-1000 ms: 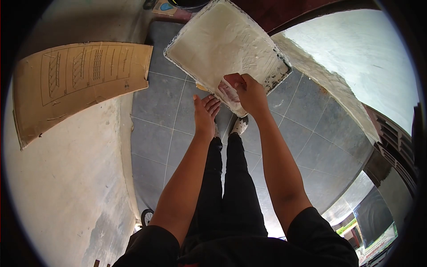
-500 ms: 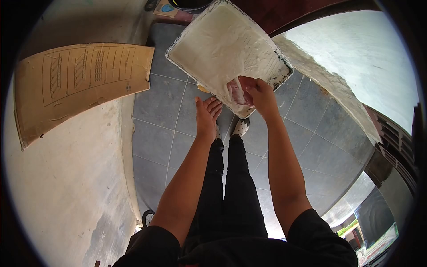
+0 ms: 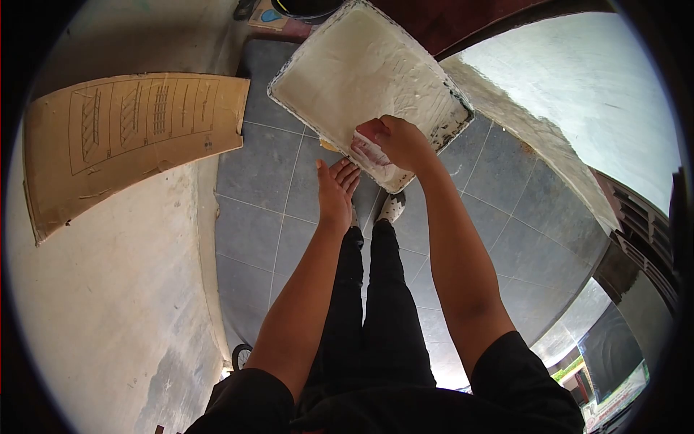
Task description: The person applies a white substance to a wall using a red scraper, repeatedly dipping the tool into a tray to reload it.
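Observation:
A pale, rectangular tray [image 3: 460, 110] sits tilted across the view at top centre, its rim crusted with dried residue. Creamy white paste [image 3: 347, 79] coats its inside, smooth toward the far end and ridged on the right. My right hand [image 3: 406, 145] pinches a flat red scraper [image 3: 370, 137], whose face is smeared with white. The scraper is over the near corner of the tray, close to its left rim. Just outside that rim is my left hand [image 3: 337, 189], fingers stretched out and holding nothing, fingertips right at the tray's edge.
A printed cardboard sheet [image 3: 144, 126] leans along the wall [image 3: 108, 282] on the left. Grey tiles [image 3: 264, 170] cover the floor, where my socked foot [image 3: 392, 208] stands below the tray. A dark bucket [image 3: 307, 7] is at the top, and a plastered wall [image 3: 578, 87] rises right.
My right hand has moved left with the scraper, toward the tray's left rim, and its back now faces up more. My left hand has barely moved.

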A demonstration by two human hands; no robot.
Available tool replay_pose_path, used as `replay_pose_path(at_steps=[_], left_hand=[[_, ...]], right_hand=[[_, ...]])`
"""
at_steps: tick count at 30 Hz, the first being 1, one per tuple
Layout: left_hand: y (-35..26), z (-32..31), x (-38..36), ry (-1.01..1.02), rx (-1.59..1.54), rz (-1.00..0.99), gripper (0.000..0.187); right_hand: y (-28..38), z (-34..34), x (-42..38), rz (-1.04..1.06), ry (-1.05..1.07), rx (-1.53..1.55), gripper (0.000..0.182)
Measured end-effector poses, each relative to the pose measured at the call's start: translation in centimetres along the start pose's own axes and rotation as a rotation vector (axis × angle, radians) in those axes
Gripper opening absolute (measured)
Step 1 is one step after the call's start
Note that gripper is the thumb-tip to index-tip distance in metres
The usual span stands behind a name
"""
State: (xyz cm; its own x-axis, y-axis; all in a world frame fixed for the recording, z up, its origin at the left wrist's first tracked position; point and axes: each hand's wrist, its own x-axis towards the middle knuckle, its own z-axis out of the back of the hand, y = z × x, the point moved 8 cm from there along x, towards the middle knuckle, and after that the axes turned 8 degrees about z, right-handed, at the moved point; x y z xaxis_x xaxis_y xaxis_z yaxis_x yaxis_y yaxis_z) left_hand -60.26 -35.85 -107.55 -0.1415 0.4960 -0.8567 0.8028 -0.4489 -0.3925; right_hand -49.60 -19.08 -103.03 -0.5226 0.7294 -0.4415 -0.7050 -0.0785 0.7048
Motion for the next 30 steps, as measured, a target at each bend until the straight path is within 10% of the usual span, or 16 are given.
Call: replay_pose_path(at_steps=[8, 18, 30], left_hand=[[-0.1, -0.2, -0.2, 0.015, -0.005, -0.007, 0.088], [0.0, -0.2, -0.2, 0.022, -0.007, -0.005, 0.089], [-0.5, 0.3, -0.4, 0.028, 0.033, 0.018, 0.086]], right_hand=[[-0.2, -0.9, 1.2, -0.258, 0.178, 0.048, 0.067], [-0.6, -0.5, 1.2, -0.236, 0.069, 0.044, 0.062], [-5.4, 0.1, -3.8, -0.608, -0.086, 1.033, 0.041]])
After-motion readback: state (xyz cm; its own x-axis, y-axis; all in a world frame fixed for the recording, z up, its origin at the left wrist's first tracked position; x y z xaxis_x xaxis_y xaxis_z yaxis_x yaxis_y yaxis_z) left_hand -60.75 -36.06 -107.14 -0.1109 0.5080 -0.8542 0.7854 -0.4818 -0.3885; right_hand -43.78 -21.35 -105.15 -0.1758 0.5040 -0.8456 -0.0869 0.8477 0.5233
